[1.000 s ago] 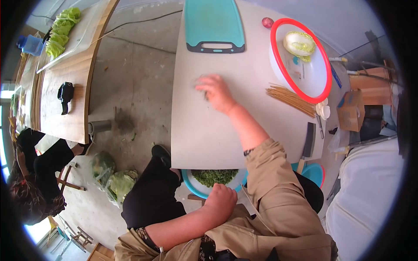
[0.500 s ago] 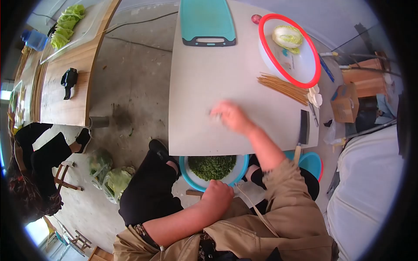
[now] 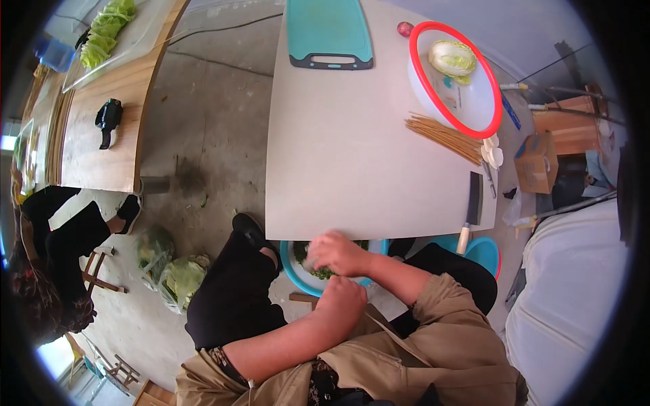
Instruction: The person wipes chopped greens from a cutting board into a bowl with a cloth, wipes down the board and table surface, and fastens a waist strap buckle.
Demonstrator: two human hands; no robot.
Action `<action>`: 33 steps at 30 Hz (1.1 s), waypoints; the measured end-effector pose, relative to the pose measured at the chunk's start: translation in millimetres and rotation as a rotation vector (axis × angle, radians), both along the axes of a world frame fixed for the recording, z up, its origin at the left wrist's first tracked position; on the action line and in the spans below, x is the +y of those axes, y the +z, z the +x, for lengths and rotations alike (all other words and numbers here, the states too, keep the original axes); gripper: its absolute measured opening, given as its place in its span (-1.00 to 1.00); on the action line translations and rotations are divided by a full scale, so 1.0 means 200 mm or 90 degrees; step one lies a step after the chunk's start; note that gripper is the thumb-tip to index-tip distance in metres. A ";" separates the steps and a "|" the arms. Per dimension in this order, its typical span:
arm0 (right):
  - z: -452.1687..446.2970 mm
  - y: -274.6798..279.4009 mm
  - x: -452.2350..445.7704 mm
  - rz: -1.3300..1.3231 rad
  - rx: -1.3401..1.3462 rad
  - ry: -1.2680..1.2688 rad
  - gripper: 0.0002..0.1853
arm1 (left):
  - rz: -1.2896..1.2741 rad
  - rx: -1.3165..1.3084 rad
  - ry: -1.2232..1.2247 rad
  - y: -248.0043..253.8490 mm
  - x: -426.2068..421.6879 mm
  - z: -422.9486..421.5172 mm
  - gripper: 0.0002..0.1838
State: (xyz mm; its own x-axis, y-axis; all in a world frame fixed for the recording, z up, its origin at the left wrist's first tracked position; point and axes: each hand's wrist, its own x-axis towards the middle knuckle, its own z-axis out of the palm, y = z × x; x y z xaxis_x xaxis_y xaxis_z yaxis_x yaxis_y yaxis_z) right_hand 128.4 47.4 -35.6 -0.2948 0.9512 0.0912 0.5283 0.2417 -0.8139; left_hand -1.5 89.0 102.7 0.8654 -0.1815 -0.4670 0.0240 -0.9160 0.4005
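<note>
My right hand (image 3: 336, 254) is over the basin (image 3: 288, 268) of chopped greens (image 3: 322, 272) below the table's front edge. Its fingers are bent and blurred, and I cannot make out whether they hold anything. Just in front of my body, my left hand (image 3: 343, 296) is curled closed near the basin's lower rim; what it holds, if anything, is hidden. The white table (image 3: 338, 155) bears a teal cutting board (image 3: 328, 30), a bundle of skewers (image 3: 443, 138), a cleaver (image 3: 475, 199) and a red-rimmed bowl (image 3: 419, 74) with a cabbage (image 3: 452, 59) inside.
A red onion-like item (image 3: 405, 29) lies beside the bowl. At the left stands a wooden table (image 3: 95, 159) with leaves (image 3: 107, 34) and a black watch-like object (image 3: 108, 122). Another person's legs show there. Bagged vegetables (image 3: 183, 279) rest on the floor.
My right hand has moved from above the white table down toward me, over the basin. My left hand stays curled in about the same place. The view has shifted slightly.
</note>
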 end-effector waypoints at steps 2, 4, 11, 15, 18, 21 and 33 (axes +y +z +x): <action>0.04 0.00 -0.01 -0.031 0.121 -0.045 -0.83 | -0.013 0.006 -0.005 0.00 0.01 0.01 -0.75; 0.22 0.08 0.11 -0.040 0.131 -0.288 -0.79 | -0.026 0.012 -0.010 0.00 0.00 0.01 -0.75; 1.05 -0.07 0.77 0.119 -0.119 -0.571 -0.63 | -0.016 -0.007 0.004 -0.02 0.01 0.03 -0.76; 0.90 -0.17 0.89 0.176 -0.371 -0.519 -0.62 | -0.004 -0.027 0.023 -0.05 0.01 0.04 -0.75; 0.65 -0.18 0.75 0.191 -0.309 -0.297 -0.66 | 0.003 -0.013 -0.007 -0.01 0.04 0.09 -0.74; 0.23 -0.14 0.43 0.080 -0.080 -0.280 -0.71 | -0.016 -0.004 -0.029 -0.01 0.04 0.12 -0.75; 0.33 0.10 -0.03 0.049 -0.350 -0.470 -0.63 | -0.017 -0.096 -0.015 -0.03 0.00 0.17 -0.78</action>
State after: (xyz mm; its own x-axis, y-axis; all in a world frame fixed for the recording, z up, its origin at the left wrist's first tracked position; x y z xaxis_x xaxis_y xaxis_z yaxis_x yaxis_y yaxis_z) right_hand 193.6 42.0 -16.6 0.3643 0.9120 0.1888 0.8773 -0.2680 -0.3982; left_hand 32.5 88.3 96.3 0.9205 -0.2138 -0.3272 -0.0600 -0.9045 0.4222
